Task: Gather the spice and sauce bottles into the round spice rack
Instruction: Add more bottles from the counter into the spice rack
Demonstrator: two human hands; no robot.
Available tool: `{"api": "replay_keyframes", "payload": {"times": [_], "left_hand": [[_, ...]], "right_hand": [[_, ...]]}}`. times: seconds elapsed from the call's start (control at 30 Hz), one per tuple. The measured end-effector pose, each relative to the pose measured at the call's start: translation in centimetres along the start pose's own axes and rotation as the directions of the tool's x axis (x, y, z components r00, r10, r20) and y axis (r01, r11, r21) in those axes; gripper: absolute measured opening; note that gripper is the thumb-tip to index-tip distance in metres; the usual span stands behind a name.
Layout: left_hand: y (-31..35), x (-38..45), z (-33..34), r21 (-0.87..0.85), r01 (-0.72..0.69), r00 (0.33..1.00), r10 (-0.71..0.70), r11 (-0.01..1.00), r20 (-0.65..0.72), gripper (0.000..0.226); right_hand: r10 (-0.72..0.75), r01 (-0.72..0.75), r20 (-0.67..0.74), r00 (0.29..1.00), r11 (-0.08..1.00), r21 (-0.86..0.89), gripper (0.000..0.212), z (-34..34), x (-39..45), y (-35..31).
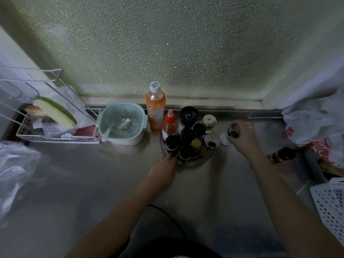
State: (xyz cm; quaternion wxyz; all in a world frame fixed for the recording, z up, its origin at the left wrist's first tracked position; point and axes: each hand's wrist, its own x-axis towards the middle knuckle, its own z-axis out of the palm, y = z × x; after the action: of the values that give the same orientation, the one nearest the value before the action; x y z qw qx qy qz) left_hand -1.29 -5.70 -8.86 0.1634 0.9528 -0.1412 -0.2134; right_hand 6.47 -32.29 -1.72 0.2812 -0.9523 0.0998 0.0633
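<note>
The round spice rack [202,159] stands on the steel counter, packed with several dark-capped spice bottles [186,135] and a red-capped sauce bottle [169,125]. My left hand [163,169] rests against the rack's front left rim, its fingertips touching the rim and a dark-capped bottle [171,143]. My right hand [243,137] is to the right of the rack, closed over a small glass bottle with a dark top [232,132]. A white-capped bottle [224,139] lies just under that hand. A tall orange-filled bottle [155,108] stands behind the rack.
A pale green strainer bowl [122,123] with a white spoon sits left of the rack. A white wire rack [50,116] holds a sponge at far left. Plastic bags [314,123] lie at right, a dark bottle [283,155] beside them, a white perforated basket [331,205] at lower right.
</note>
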Motion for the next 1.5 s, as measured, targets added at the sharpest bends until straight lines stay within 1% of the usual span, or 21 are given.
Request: {"api": "replay_keyframes", "payload": {"times": [0.13, 0.23, 0.33, 0.4, 0.5, 0.6, 0.7, 0.77, 0.87, 1.0, 1.3, 1.5], "left_hand": [[0.0, -0.3, 0.3, 0.009, 0.01, 1.0, -0.01, 1.0, 0.01, 0.052], [0.4, -0.2, 0.7, 0.035, 0.005, 1.0, -0.005, 0.999, -0.012, 0.052], [0.8, -0.3, 1.3, 0.045, -0.004, 1.0, 0.004, 0.999, 0.017, 0.058], [1.1, -0.4, 1.6, 0.055, -0.024, 0.999, 0.022, 0.998, 0.038, 0.065], [1.5, -0.3, 1.8, 0.054, -0.031, 0.999, 0.03, 0.998, 0.035, 0.066], [1.3, -0.2, 1.7, 0.062, -0.023, 0.999, 0.021, 0.998, 0.028, 0.069], [0.8, -0.1, 1.9, 0.078, -0.019, 0.999, 0.017, 0.997, 0.028, 0.07], [0.6, 0.0, 1.9, 0.08, -0.018, 0.999, 0.016, 0.997, 0.033, 0.071], [0.6, 0.1, 2.0, 0.09, -0.032, 0.999, 0.029, 0.995, 0.033, 0.072], [0.6, 0.3, 2.0, 0.091, -0.02, 1.0, 0.018, 0.996, 0.023, 0.07], [1.0, 0.6, 2.0, 0.066, -0.006, 0.999, 0.004, 0.998, 0.031, 0.063], [1.2, 0.7, 2.0, 0.057, -0.007, 0.999, 0.005, 0.998, 0.041, 0.06]], "right_hand": [[0.035, -0.033, -0.071, 0.997, 0.999, 0.019, 0.039, -0.6, -4.6, 0.2], [0.03, -0.029, -0.052, 0.998, 1.0, 0.012, 0.037, -0.7, -8.7, 0.0], [-0.022, 0.022, -0.004, 1.0, 0.996, 0.092, 0.036, 0.2, -11.1, -1.0], [-0.077, 0.076, -0.002, 0.997, 0.989, 0.127, 0.037, 1.4, -11.6, -2.2], [-0.156, 0.158, -0.027, 0.987, 0.984, 0.088, 0.042, 3.1, -11.7, -3.9], [-0.185, 0.188, -0.063, 0.981, 0.98, 0.058, 0.044, 4.0, -11.1, -4.7], [-0.174, 0.174, -0.014, 0.985, 0.983, 0.054, 0.046, 4.3, -10.2, -5.4], [-0.199, 0.198, 0.021, 0.98, 0.979, 0.043, 0.047, 4.4, -9.7, -5.9], [-0.251, 0.247, 0.056, 0.966, 0.966, 0.07, 0.047, 4.5, -9.6, -6.3], [-0.278, 0.274, 0.105, 0.955, 0.96, 0.048, 0.047, 4.4, -9.4, -6.7], [-0.389, 0.374, 0.246, 0.888, 0.921, 0.107, 0.048, 3.1, -8.8, -6.5], [-0.358, 0.361, 0.266, 0.895, 0.932, 0.038, 0.051, 2.7, -8.5, -6.3]]}}
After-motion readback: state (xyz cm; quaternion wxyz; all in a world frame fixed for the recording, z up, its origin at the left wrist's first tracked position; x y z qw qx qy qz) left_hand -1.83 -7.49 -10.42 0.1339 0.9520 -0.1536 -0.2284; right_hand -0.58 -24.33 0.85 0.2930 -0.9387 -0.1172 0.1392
